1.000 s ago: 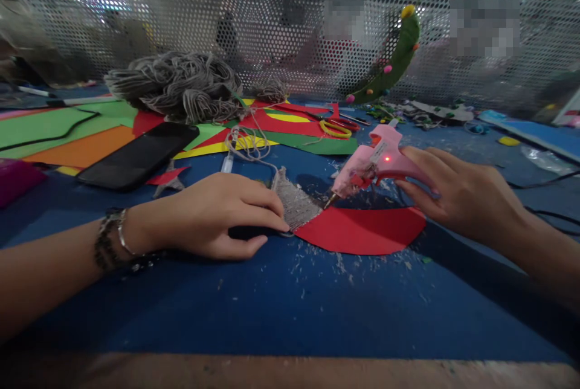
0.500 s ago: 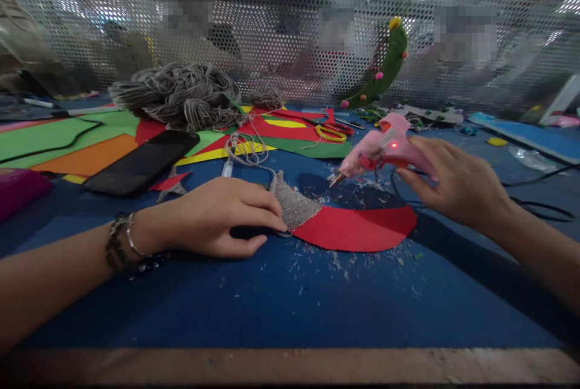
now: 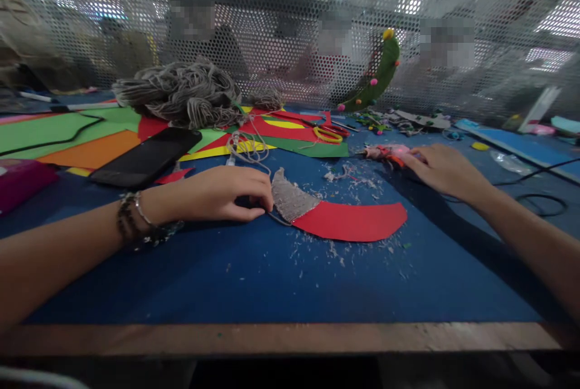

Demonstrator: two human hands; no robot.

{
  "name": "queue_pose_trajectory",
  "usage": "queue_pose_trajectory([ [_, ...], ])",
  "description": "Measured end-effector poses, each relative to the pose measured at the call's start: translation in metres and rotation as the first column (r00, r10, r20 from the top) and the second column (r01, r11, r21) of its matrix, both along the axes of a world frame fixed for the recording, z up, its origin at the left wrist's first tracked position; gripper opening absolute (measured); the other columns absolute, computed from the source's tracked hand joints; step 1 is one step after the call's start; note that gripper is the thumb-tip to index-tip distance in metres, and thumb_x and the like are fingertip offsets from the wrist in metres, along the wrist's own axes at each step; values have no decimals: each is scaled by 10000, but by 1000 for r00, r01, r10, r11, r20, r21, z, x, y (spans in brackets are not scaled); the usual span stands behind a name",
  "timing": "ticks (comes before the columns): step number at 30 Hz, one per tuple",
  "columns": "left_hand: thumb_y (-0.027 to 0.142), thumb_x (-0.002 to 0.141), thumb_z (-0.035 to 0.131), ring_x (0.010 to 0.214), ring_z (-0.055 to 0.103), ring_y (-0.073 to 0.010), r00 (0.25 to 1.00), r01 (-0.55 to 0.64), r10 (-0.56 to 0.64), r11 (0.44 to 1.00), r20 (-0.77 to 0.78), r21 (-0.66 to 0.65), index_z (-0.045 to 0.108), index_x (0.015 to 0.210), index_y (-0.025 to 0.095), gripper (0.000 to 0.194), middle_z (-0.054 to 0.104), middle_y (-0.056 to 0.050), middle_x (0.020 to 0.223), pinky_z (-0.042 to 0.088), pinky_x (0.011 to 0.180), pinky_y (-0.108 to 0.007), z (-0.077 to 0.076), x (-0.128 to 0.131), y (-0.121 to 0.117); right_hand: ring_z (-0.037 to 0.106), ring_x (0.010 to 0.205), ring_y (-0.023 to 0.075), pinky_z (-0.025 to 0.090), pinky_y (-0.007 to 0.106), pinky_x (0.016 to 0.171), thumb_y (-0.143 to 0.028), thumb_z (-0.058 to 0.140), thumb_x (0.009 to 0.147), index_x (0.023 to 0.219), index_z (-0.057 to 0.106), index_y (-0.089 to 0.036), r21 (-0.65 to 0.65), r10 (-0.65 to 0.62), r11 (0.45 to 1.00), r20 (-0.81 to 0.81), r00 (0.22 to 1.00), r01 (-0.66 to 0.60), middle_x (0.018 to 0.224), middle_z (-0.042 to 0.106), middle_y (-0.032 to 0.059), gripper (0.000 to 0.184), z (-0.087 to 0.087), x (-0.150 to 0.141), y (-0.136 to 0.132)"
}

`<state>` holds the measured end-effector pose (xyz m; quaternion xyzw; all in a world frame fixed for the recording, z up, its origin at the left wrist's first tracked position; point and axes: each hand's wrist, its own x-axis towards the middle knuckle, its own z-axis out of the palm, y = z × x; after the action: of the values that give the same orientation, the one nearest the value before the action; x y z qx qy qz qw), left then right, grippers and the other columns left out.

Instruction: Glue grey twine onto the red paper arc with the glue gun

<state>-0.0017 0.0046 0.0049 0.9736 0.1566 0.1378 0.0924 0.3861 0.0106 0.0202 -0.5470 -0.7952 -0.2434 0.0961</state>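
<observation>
A red crescent of paper (image 3: 353,221) lies on the blue table (image 3: 254,280), its left end wrapped in grey string (image 3: 290,200). My left hand (image 3: 217,194) rests just left of that wrapped end, fingers curled down and pinching the loose string at the tip. My right hand (image 3: 441,168) reaches out to the right and lies over the handle of a pink glue gun (image 3: 385,152), which rests on its side on the table, nozzle pointing left. Glue crumbs are scattered around the crescent.
A black phone (image 3: 147,156), a heap of grey yarn (image 3: 181,92), coloured paper sheets (image 3: 86,150) and yellow-handled scissors (image 3: 328,133) lie behind. A green felt cactus shape (image 3: 376,72) leans on the perforated screen (image 3: 281,20), with people beyond. A black cable (image 3: 539,203) loops at right.
My right hand has carried the glue gun away from the crescent, back and to the right, and laid it down on the table. My left hand has drawn back slightly off the wrapped end.
</observation>
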Motion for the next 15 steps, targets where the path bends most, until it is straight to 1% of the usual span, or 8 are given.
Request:
queue_pose_trajectory([
  [2, 180, 857, 455, 745, 552, -119, 1000, -25, 24, 999, -17, -34, 605, 823, 179, 154, 599, -19, 798, 412, 679, -198, 0, 0, 0, 566, 831, 268, 407, 354, 691, -398, 320, 914, 924, 614, -70, 106, -143, 984, 7, 990, 141, 887, 632, 230, 440, 11, -15, -6],
  [3, 185, 857, 449, 740, 542, -120, 999, -39, 37, 998, -26, -44, 598, 818, 178, 154, 590, -18, 796, 408, 676, -201, -1, 0, 0, 557, 898, 274, 410, 365, 743, -366, 354, 905, 958, 612, -51, 148, -144, 978, -19, 989, 145, 943, 626, 240, 411, 18, -26, -10],
  [7, 181, 864, 420, 709, 508, -121, 996, -70, 68, 997, -57, -32, 564, 811, 168, 154, 559, -19, 802, 385, 656, -215, -1, 2, -2, 563, 859, 197, 424, 314, 767, -284, 400, 893, 942, 623, -91, 20, 240, 971, -73, 968, -239, 906, 641, 147, 299, 41, -84, -31],
  [8, 184, 869, 411, 711, 499, -127, 997, -66, 65, 998, -46, -9, 556, 802, 167, 161, 556, -19, 798, 380, 664, -223, -1, 2, -3, 569, 871, 179, 427, 302, 773, -272, 389, 900, 948, 624, -118, -90, 372, 922, -64, 926, -377, 921, 647, 119, 285, 44, -99, -35],
  [9, 191, 874, 405, 719, 490, -134, 998, -64, 65, 998, -24, 17, 551, 796, 167, 168, 556, -20, 791, 375, 675, -233, 0, 2, -3, 581, 866, 165, 432, 293, 775, -291, 404, 898, 929, 632, -148, -159, 526, 831, -89, 846, -533, 912, 658, 90, 271, 46, -113, -39],
  [12, 222, 874, 406, 766, 487, -156, 993, -102, 98, 993, 70, 55, 557, 806, 162, 175, 568, -27, 788, 373, 711, -255, 1, 3, -4, 608, 883, 102, 436, 230, 772, -161, 359, 910, 953, 639, -176, -364, 740, 533, -236, 629, -764, 946, 690, 37, 284, 45, -147, -43],
  [14, 234, 863, 413, 771, 510, -152, 982, -148, 147, 989, 118, -1, 557, 830, 151, 169, 582, -31, 810, 387, 706, -250, 2, 3, -5, 610, 882, 88, 430, 216, 756, -97, 381, 894, 961, 641, -169, -416, 793, 425, -257, 553, -804, 961, 695, 27, 277, 41, -164, -42],
  [15, 240, 860, 414, 765, 526, -145, 977, -160, 165, 986, 135, -52, 551, 841, 146, 168, 590, -30, 819, 399, 703, -244, 2, 3, -5, 609, 872, 90, 425, 218, 722, -73, 400, 881, 974, 640, -171, -432, 811, 419, -218, 543, -799, 971, 693, 25, 276, 40, -171, -41],
])
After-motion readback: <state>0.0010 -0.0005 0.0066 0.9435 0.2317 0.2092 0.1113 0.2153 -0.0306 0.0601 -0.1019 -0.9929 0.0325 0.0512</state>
